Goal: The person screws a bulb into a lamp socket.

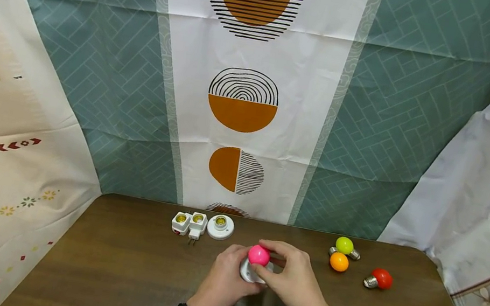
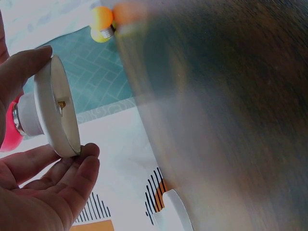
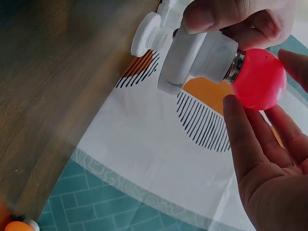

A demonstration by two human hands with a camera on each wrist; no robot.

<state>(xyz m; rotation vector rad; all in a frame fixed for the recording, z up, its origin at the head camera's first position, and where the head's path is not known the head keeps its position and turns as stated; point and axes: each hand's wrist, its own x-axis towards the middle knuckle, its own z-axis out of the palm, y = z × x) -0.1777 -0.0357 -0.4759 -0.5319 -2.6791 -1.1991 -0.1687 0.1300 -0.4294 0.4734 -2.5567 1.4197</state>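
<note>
L hand [image 1: 225,275] fingers grip white socket [image 3: 179,62], R hand [image 1: 296,280] fingers pinch pink bulb [image 1: 259,255], low ctr of frame: prob. mid-threading (in or out, can't tell), so next likely needs steady twist.

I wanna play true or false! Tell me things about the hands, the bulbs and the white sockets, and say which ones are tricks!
1. The left hand holds a round white plastic socket. True.
2. The shiny round pink bulb lies loose. False: it sits in that socket, with the right hand holding it.
3. The round red bulb with a silver metal base lies on the brown wooden table. True.
4. The round orange bulb touches the red bulb. False: there is a gap between them.
5. The orange bulb is nearer the person than the round yellow-green bulb. True.
6. All three white sockets at the table's back are round. False: two are boxy.
</note>
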